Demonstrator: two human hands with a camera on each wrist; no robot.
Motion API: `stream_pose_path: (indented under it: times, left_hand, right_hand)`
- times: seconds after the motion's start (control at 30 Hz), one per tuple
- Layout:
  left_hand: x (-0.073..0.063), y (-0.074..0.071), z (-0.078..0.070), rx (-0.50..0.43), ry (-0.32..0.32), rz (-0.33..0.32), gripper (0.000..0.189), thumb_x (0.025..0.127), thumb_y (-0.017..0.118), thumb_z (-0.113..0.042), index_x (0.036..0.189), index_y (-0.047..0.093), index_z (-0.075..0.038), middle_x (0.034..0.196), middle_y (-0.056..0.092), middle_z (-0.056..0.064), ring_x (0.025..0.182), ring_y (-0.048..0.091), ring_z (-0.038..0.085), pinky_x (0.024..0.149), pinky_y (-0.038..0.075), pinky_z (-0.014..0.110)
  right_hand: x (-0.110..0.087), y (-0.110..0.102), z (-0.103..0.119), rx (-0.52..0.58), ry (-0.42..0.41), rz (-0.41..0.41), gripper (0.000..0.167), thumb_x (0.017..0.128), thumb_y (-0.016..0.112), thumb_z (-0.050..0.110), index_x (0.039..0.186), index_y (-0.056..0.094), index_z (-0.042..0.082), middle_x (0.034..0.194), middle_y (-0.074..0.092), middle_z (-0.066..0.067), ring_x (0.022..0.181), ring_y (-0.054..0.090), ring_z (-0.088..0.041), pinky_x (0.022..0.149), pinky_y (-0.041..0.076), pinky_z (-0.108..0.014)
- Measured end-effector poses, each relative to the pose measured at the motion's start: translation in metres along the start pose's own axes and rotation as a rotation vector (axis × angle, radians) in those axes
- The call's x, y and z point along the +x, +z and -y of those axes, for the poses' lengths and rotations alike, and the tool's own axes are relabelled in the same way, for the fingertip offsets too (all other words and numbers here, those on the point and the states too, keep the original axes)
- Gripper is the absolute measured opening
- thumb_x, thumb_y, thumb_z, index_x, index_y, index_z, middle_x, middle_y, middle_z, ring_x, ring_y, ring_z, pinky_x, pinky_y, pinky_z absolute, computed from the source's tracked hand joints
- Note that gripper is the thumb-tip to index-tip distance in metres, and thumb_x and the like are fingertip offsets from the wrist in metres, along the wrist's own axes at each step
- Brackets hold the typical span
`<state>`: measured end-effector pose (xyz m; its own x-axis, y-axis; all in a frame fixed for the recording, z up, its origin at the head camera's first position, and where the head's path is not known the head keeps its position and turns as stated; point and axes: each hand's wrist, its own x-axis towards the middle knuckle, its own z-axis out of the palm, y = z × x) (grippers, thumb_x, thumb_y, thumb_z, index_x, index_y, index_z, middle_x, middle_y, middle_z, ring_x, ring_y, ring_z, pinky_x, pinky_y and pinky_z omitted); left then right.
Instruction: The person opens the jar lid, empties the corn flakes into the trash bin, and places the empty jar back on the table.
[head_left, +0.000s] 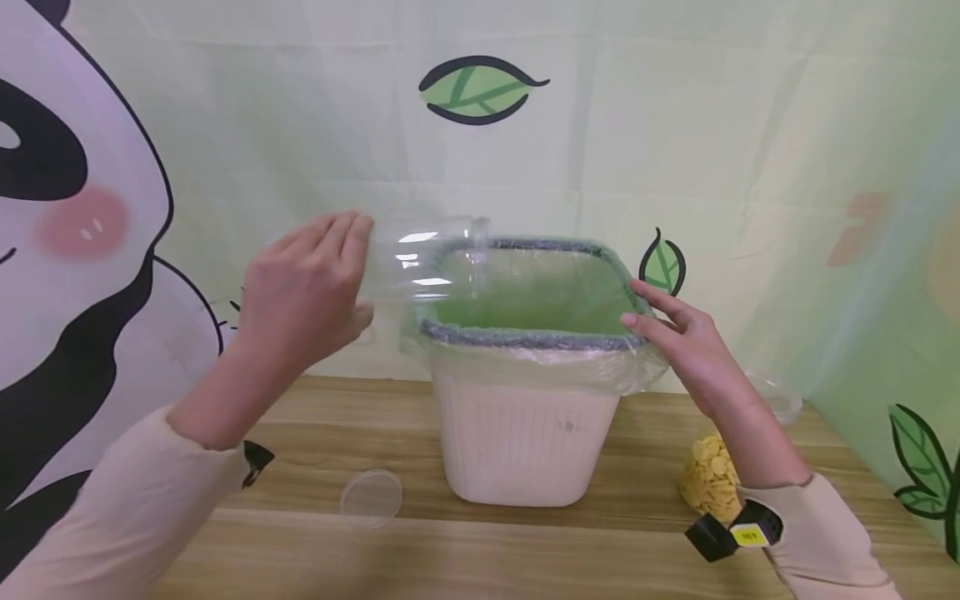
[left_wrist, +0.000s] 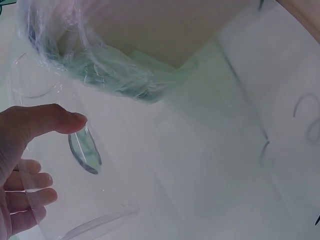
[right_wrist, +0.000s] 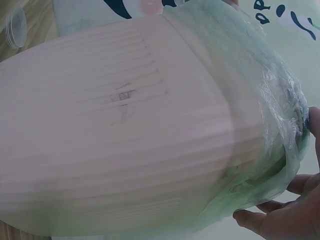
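Note:
In the head view my left hand (head_left: 307, 287) grips a clear plastic jar (head_left: 431, 258) lying sideways in the air. Its mouth points right, over the left part of a pale trash bin's (head_left: 525, 442) opening; no contents show in it. The left wrist view has the thumb and fingers of that hand (left_wrist: 25, 165) on opposite sides of the see-through jar (left_wrist: 115, 220). A translucent green bag (right_wrist: 280, 125) lines the bin and folds over its rim. Thumb and fingertips of my right hand (head_left: 693, 342) touch the bin's right rim, the fingers fairly straight.
The bin stands on a wood-grain table (head_left: 315, 467). A clear round lid (head_left: 371, 498) lies at its front left. Right of it, partly behind my right forearm, is a container of yellow chips (head_left: 708, 475); another clear round lid (head_left: 776, 398) shows behind the wrist. A printed cloth (head_left: 360, 100) hangs behind.

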<state>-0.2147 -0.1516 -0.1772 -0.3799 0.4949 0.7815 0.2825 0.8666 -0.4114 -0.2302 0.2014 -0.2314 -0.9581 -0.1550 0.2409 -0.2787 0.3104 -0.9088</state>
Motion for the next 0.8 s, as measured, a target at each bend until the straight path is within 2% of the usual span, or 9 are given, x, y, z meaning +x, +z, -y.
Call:
stream_pose_path:
  times: [0.17,0.5,0.8]
  left_hand:
    - [-0.005,-0.002,0.004,-0.007,-0.013,-0.003,0.071,0.053,0.084,-0.018,0.113,0.055,0.008,0.109,0.063,0.021,0.095,0.061,0.035,0.073,0.052,0.044]
    - [-0.019,-0.005,0.01,-0.067,-0.062,-0.05,0.075,0.049,0.087,-0.016,0.114,0.055,0.006,0.111,0.062,0.019,0.099,0.06,0.034,0.07,0.052,0.046]
    - [-0.035,-0.008,0.017,-0.172,-0.153,-0.062,0.079,0.05,0.088,-0.022,0.119,0.055,0.001,0.115,0.06,0.018,0.091,0.061,0.037,0.051,0.048,0.047]
  right_hand:
    - [-0.001,0.0,0.0,-0.003,-0.003,0.0,0.065,0.091,0.054,0.032,0.144,0.024,0.011,0.152,0.009,-0.008,0.135,0.015,-0.034,0.106,0.014,-0.057]
    - [-0.002,-0.002,-0.001,-0.002,0.001,-0.002,0.064,0.091,0.054,0.032,0.145,0.024,0.012,0.152,0.008,-0.008,0.136,0.012,-0.034,0.106,0.013,-0.057]
    - [-0.003,-0.002,-0.001,0.001,0.003,-0.006,0.065,0.091,0.054,0.032,0.145,0.024,0.012,0.152,0.007,-0.009,0.136,0.01,-0.034,0.106,0.012,-0.057]
